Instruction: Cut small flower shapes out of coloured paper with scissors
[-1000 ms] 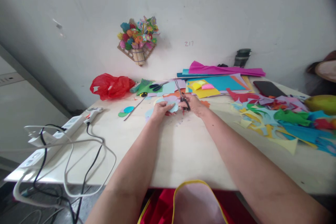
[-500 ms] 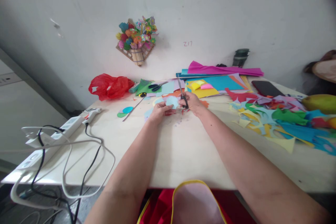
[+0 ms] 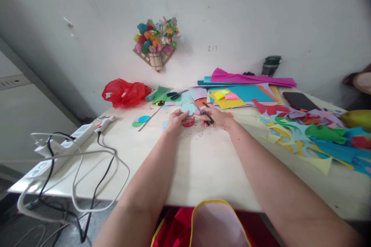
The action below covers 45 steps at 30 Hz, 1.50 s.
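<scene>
Over the middle of the table, my left hand (image 3: 176,120) is closed, pinching a small pale blue piece of paper (image 3: 188,108) between thumb and fingers. My right hand (image 3: 216,118) is closed around the black handles of a pair of scissors (image 3: 206,115). The blades point up and left, close to the right side of the paper. Whether they touch it, I cannot tell. A red ring-like thing (image 3: 189,124) shows just under my left fingertips. An orange paper shape (image 3: 228,114) lies behind my right wrist.
Blue and green paper discs (image 3: 144,119) lie to the left. A second pair of scissors (image 3: 175,95) and a red plastic bag (image 3: 125,92) sit behind. Paper scraps (image 3: 292,131) and a phone (image 3: 300,100) are on the right. A power strip (image 3: 65,148) with cables runs along the left edge.
The scissors have tilted from nearly upright to leaning left, and their blades are spread wider. My right hand has turned slightly. My left hand still holds the pale blue paper. The view has shifted slightly.
</scene>
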Tool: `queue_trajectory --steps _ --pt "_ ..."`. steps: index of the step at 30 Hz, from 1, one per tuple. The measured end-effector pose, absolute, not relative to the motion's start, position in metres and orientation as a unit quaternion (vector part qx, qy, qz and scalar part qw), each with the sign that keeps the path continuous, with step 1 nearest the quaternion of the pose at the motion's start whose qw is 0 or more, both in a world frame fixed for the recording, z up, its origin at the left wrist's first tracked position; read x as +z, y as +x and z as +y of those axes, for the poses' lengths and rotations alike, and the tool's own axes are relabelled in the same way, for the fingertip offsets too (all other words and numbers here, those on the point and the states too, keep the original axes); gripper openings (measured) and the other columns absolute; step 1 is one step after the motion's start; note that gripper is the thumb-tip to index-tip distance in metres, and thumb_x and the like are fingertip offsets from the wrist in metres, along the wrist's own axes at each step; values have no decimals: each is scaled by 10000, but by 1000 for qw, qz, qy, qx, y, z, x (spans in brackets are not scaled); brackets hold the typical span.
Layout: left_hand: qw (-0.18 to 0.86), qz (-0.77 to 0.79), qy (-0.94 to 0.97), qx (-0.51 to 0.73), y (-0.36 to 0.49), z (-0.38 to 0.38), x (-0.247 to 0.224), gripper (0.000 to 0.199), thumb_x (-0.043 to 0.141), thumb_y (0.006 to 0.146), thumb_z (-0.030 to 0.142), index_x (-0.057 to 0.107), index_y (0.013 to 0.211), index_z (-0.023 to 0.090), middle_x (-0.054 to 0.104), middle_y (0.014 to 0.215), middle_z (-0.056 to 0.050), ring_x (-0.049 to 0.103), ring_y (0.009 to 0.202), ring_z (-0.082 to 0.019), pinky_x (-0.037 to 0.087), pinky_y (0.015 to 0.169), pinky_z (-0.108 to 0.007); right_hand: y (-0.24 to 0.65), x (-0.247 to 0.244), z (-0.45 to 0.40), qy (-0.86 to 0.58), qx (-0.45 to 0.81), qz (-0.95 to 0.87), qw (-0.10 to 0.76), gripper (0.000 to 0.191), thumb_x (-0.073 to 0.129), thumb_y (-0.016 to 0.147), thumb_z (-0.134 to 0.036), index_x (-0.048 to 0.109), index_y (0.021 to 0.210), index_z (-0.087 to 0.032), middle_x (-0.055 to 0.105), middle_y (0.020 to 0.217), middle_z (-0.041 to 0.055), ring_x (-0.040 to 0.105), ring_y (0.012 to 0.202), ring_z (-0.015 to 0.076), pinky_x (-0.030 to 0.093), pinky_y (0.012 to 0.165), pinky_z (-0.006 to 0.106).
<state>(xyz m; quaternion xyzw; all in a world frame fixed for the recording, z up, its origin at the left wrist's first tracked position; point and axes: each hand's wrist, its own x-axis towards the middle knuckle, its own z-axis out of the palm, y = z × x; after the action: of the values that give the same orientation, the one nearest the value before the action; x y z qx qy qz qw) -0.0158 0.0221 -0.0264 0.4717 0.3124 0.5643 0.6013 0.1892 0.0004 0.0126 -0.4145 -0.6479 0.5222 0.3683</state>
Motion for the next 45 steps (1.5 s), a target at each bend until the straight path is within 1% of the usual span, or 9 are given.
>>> queue_trajectory --steps 4,8,16,19,23,31,36,39,45 --pt "600 313 470 566 -17 23 -26 419 939 646 334 596 797 145 740 755 -64 754 701 -203 614 719 -338 194 11 2 -412 514 -674 333 304 783 835 -371 579 716 -179 652 587 2 557 447 81 305 328 150" --pt "605 303 463 573 -18 23 -26 425 947 601 320 584 747 151 699 680 -44 754 714 -227 610 756 -375 196 10 2 -402 520 -685 314 336 771 848 -427 586 717 -179 673 609 18 568 453 85 323 330 152" --pt "613 289 437 591 -18 25 -27 395 936 602 262 586 756 161 703 726 -48 760 801 -249 593 820 -413 196 9 3 -390 532 -686 307 341 762 855 -423 581 717 -169 683 634 32 583 456 89 334 334 161" --pt "616 284 433 594 -18 24 -27 396 939 600 257 594 770 165 719 754 -50 762 803 -248 596 812 -412 197 7 5 -390 531 -690 301 328 761 860 -416 590 737 -165 691 640 37 597 465 94 342 336 161" --pt "609 293 439 591 -18 24 -27 403 944 606 265 567 703 163 691 677 -47 756 742 -237 603 790 -399 199 7 6 -390 538 -692 282 327 756 866 -420 600 743 -160 690 625 38 579 437 86 334 329 159" --pt "592 327 448 584 -16 19 -23 412 941 638 291 572 773 168 715 667 -42 727 608 -214 600 627 -345 201 14 1 -401 549 -679 276 303 772 832 -393 599 756 -156 672 586 24 572 411 90 323 312 164" --pt "596 324 461 572 -16 18 -21 434 924 672 395 589 799 151 757 737 -90 736 627 -197 605 639 -308 204 11 4 -396 552 -682 270 302 790 813 -396 623 802 -145 682 592 28 598 429 96 339 327 160" --pt "584 324 470 577 -18 20 -21 449 932 654 396 596 833 158 754 718 -74 736 630 -195 600 634 -295 205 10 5 -398 553 -681 269 320 805 799 -412 624 782 -149 678 580 25 588 421 93 333 326 159" --pt "587 325 482 563 -23 21 -20 427 878 721 442 596 877 161 755 732 -87 743 647 -227 603 644 -333 204 10 4 -398 551 -684 265 352 837 767 -416 601 707 -161 673 556 30 564 395 87 311 308 160"
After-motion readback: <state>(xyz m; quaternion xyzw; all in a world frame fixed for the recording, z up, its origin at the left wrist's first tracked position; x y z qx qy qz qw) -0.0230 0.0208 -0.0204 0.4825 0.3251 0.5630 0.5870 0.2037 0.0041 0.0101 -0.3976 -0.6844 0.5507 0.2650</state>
